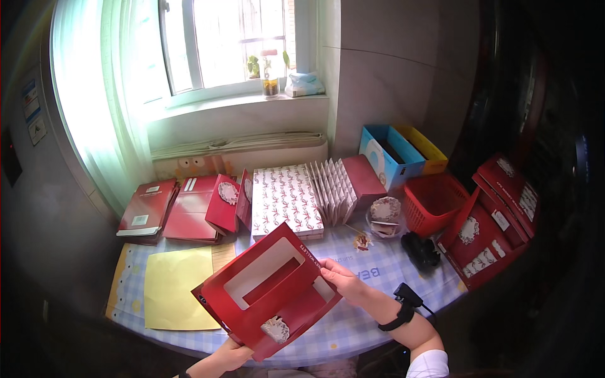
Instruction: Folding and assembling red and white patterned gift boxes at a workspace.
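A red printed cardboard box [279, 326] with cut-out windows is held tilted above the table's front. My left hand [229, 355] grips its lower left edge. At its right edge, my right hand [338, 279] holds on with thumb and fingers. A patterned floral cutout [275, 329] sits on the lower panel. Beneath and to the left, a yellow sheet of paper [179, 288] lies on the checked tablecloth [364, 326]. Behind the box is a stack of white pieces printed with red bows [287, 198].
Flat red cardboard pieces [146, 208] are stacked at back left. Folded patterned envelopes [333, 189] stand in a row. At right are a red plastic basket [432, 203], a blue box [390, 158], a yellow box [423, 146], a black object [420, 253] and stacked red boxes [496, 227].
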